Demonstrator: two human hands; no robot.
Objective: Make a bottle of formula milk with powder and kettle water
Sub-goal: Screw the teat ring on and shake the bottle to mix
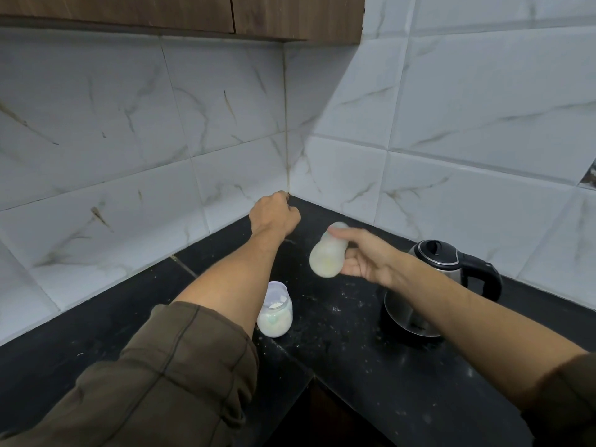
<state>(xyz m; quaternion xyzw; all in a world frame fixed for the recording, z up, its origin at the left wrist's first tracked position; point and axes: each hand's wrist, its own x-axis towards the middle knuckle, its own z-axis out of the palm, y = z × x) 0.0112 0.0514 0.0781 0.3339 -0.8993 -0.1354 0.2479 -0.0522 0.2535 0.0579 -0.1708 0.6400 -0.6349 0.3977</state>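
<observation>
Where it fills the near left, left sleeve (167,366): olive-brown cloth pushed up past the elbow, its lower edge cut off by the frame.
Left hand (274,216): reaches to the far corner where the two tiled walls meet; only its back shows, the fingers curl under and away, so I cannot tell whether they hold anything.
Powder jar (275,312): stands upright on the counter just right of the left forearm, mouth uncovered, white powder inside; its left side is hidden behind the arm.
Counter (354,366): black stone, dusted with pale specks between the jar and the kettle.
Bottle (327,253): held in the air above the counter, right of the left hand, tilted with its top leaning far and right; milky white inside; smeared by motion, so its top cannot be made out.
Right hand (364,258): clasps the bottle from the right, thumb over the top side, fingers curled beneath.
Kettle (435,253): steel body, black lid and handle, standing at the far right near the wall; the right forearm crosses in front and hides its middle.
Right sleeve (567,391): same olive cloth, cut off at the near right edge.
</observation>
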